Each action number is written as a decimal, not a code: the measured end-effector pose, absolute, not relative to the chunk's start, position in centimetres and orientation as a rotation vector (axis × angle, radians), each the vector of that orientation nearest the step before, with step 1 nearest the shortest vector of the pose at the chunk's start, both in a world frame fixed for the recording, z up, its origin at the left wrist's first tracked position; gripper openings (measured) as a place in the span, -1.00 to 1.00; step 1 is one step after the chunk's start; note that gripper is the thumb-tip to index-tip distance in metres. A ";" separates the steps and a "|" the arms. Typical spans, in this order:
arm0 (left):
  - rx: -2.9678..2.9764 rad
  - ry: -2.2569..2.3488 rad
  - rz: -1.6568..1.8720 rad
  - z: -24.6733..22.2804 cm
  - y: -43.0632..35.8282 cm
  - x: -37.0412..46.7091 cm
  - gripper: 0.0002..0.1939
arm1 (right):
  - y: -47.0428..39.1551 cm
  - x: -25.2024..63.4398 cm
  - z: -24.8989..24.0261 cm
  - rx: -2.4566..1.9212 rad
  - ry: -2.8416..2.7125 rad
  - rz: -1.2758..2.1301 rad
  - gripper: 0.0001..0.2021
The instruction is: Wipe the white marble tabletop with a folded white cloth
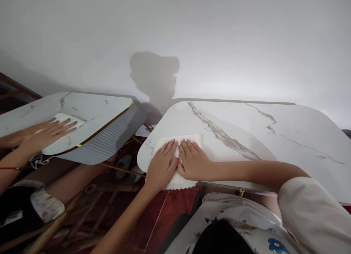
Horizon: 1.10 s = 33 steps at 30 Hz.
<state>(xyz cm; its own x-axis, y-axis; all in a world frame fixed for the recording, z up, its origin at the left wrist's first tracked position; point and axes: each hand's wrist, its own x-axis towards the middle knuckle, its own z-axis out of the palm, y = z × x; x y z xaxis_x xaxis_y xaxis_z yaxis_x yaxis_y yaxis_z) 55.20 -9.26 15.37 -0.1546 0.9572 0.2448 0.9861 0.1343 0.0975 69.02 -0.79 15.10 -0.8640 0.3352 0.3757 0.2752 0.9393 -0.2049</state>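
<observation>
A white cloth with a scalloped edge lies near the left end of a white marble-patterned table, and its lower part hangs over the front edge. My left hand rests flat on the cloth's left part, fingers stretched forward. Beside it, my right hand also presses flat on the cloth, its fingers pointing forward and away. The two thumbs nearly meet between them. Whether the cloth is folded beneath my palms is hidden.
To the left, a co-worker's hands lie on another white cloth on a second marble-patterned table with gold trim. A pale wall stands behind both tables. Wooden chair parts and a red floor show below.
</observation>
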 end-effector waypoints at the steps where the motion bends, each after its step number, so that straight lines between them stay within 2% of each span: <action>1: -1.938 -2.293 -0.365 15.3 -9.3 56.1 -0.45 | -0.6 69.9 15.1 -0.419 -2.679 0.207 -0.38; 10: -2.091 -2.301 -0.366 15.3 -3.5 60.5 -0.45 | 6.1 74.8 15.5 -0.442 -2.829 0.208 -0.43; 17: -1.961 -2.274 -0.428 14.2 4.8 57.8 -0.50 | 13.5 69.6 16.2 -0.635 -2.902 0.368 -0.50; 26: -1.951 -2.132 -0.466 13.3 13.4 51.0 -0.56 | 20.9 62.9 14.0 -0.683 -2.725 0.221 -0.58; 33: -2.013 -2.135 -0.410 13.0 19.7 50.6 -0.55 | 26.2 63.0 13.6 -0.774 -2.692 0.242 -0.57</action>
<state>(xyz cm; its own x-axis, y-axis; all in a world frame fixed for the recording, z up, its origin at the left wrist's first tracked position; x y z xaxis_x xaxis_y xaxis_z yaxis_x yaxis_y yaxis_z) 50.64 19.73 13.02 -0.0678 0.9467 0.3147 0.9960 0.0458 0.0770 63.05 26.21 13.64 -0.7985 0.5409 0.2642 0.4851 0.8381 -0.2496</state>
